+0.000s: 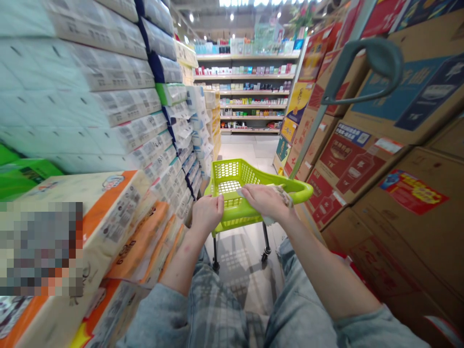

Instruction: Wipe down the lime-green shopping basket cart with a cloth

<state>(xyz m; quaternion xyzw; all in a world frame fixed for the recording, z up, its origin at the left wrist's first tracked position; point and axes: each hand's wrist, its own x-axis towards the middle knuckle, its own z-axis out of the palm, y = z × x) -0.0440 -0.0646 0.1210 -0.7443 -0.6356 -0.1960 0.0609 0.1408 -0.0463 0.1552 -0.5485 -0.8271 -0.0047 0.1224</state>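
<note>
A lime-green shopping cart (239,223) with a perforated basket stands in front of me on dark legs with casters. My left hand (208,212) is closed on the left end of its near rim. Farther right, my right hand (266,200) is closed on the same rim, with something whitish, perhaps paper or cloth, under and beside its fingers. The part of the basket that shows between my hands holds nothing I can make out. A grey-green pole with a loop handle (384,67) rises beyond the cart's right side.
Stacked tissue packs (119,106) line the left side, with orange-and-cream packs (123,232) close to my left arm. Cardboard cartons (409,159) are piled along the right. Pale floor (246,145) runs ahead to shelves (250,76) of small goods.
</note>
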